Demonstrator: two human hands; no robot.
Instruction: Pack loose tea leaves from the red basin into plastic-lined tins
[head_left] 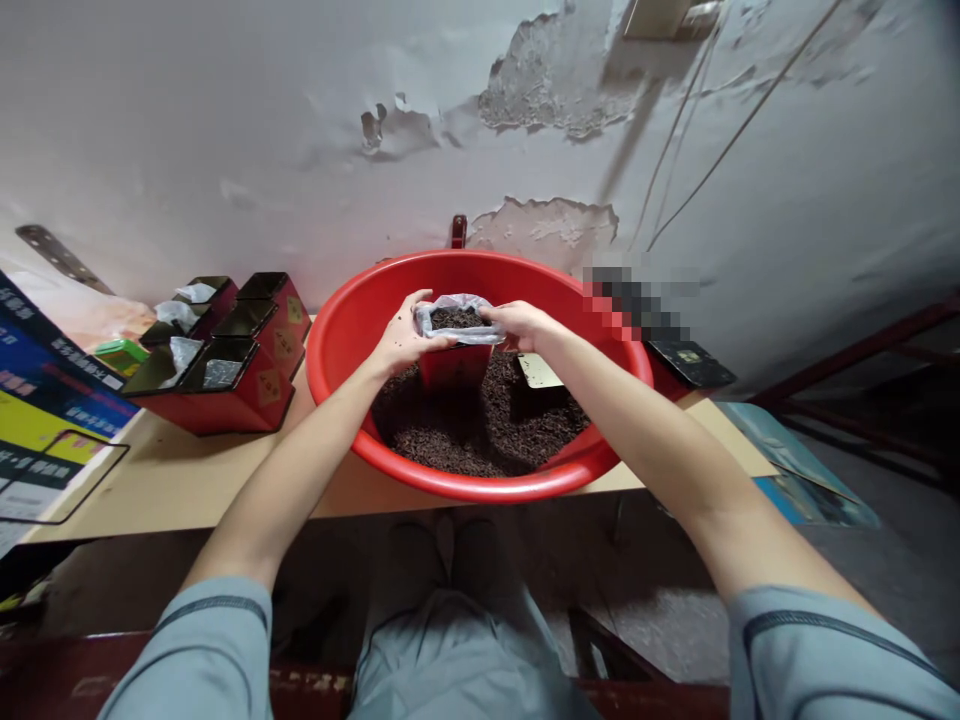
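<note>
A red tin [455, 370] stands upright in the big red basin [480, 487], on a bed of dark, loose bits that look like tea leaves [457, 440]. From its mouth rises a clear plastic bag [442, 333], its opening spread and filled near the top with the same dark bits. My left hand [403, 335] grips the bag's left edge, with a few crumbs stuck to the skin. On the opposite side my right hand [523, 322] has its fingers closed on the bag's right edge. A pale flat piece [538, 371] lies on the leaves below my right wrist.
Several red tins [259, 385] stand open on the table [187, 480] at left, some with plastic bags inside. A blue and yellow printed box [52, 390] is at the far left. Right of the basin lies a dark flat object [690, 364]. A peeling wall [225, 130] rises behind.
</note>
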